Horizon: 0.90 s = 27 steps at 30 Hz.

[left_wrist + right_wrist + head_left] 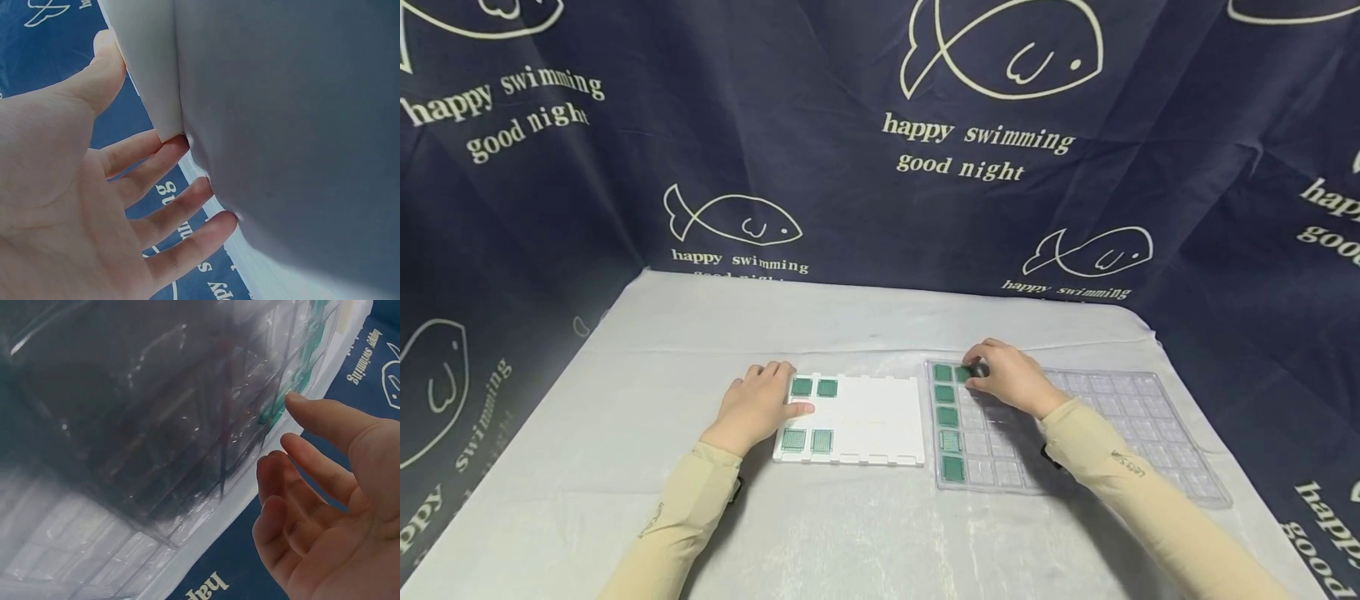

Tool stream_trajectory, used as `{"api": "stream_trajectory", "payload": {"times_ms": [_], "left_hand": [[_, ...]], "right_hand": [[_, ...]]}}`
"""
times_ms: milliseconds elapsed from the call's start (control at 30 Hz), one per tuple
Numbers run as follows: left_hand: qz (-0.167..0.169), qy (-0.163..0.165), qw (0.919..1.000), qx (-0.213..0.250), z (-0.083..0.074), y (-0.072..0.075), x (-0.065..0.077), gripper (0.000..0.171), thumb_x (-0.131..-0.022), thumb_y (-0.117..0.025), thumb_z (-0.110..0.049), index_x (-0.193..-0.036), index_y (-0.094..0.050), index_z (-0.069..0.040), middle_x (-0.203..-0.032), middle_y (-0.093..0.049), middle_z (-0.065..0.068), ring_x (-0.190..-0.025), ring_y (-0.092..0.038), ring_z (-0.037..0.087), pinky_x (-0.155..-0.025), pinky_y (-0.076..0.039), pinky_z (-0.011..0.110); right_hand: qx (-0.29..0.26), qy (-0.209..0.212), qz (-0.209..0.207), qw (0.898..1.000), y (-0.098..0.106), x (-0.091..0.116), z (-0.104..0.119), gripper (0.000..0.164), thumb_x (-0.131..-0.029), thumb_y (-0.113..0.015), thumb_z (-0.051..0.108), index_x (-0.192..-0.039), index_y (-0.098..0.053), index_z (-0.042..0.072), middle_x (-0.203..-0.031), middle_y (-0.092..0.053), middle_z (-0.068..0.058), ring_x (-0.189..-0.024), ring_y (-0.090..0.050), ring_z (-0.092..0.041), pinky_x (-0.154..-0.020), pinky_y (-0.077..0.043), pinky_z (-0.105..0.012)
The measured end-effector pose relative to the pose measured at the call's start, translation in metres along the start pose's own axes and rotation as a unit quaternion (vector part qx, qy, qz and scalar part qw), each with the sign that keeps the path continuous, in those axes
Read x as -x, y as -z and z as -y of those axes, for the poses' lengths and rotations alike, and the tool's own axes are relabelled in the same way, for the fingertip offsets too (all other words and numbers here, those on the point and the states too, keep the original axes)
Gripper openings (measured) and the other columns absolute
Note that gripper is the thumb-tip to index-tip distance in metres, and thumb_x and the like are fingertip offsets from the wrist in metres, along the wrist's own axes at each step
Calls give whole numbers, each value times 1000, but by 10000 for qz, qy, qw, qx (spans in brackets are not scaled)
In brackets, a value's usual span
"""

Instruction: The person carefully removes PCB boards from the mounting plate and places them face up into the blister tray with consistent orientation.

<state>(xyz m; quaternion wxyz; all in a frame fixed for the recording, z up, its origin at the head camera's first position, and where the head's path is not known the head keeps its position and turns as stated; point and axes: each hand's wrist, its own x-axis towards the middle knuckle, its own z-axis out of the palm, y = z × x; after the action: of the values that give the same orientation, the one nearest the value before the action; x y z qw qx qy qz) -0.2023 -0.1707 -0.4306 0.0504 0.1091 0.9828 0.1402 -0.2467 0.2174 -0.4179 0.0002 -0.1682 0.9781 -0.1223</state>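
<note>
My left hand rests at the left end of a flat white board, its thumb lying over the top. In the left wrist view its fingers stretch along the board's edge, close to the table. Square green chips with a fine grid of dots lie on that board, two near the far edge and two near the front. My right hand pinches a green chip between thumb and index finger, in the second column of a clear compartment tray. Its other fingers are curled in the right wrist view.
Along the tray's left column sit several more green chips. A narrow strip of the pale tablecloth separates board and tray. Behind the table hangs a dark blue curtain with fish drawings.
</note>
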Motion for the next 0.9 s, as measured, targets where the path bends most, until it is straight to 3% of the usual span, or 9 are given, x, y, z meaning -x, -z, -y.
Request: {"api": "stream_trajectory", "payload": {"times_ms": [333,567,667,900], "left_hand": [[28,-40,10000,-27,3,-2,-2,67,-90,-71,-50,-136,-53,-5,-136,-60,15,-123,-55,42,-101,-48,62],[26,-56,10000,-32,2,-2,-2,66,-90,-71,-50,-135,-54,-5,-136,-60,15,-123,-55,42,-100,-49,61],[33,-47,10000,-8,2,-1,-2,66,-91,-71,-50,-136,-53,-5,-137,-60,16,-124,-54,42,-101,-48,61],[18,-49,10000,10,1,0,-1,66,-90,-72,-49,-136,-54,-5,-136,-60,16,-123,-55,42,-100,-49,61]], "right_hand": [[81,123,-456,9989,7,11,37,30,-89,-78,23,-113,-73,8,-108,-73,-9,-92,-72,-29,-80,-60,-48],[-26,287,-723,9970,8,17,79,29,-88,-80,23,-112,-73,8,-103,-74,-8,-75,-70,-20,-61,-57,-34],[-52,448,-776,9960,6,20,98,29,-88,-80,23,-112,-74,9,-104,-75,-7,-76,-71,-20,-59,-57,-32],[42,630,-465,9969,-4,22,143,28,-89,-79,30,-113,-74,15,-109,-75,0,-92,-74,-21,-65,-59,-32]]}}
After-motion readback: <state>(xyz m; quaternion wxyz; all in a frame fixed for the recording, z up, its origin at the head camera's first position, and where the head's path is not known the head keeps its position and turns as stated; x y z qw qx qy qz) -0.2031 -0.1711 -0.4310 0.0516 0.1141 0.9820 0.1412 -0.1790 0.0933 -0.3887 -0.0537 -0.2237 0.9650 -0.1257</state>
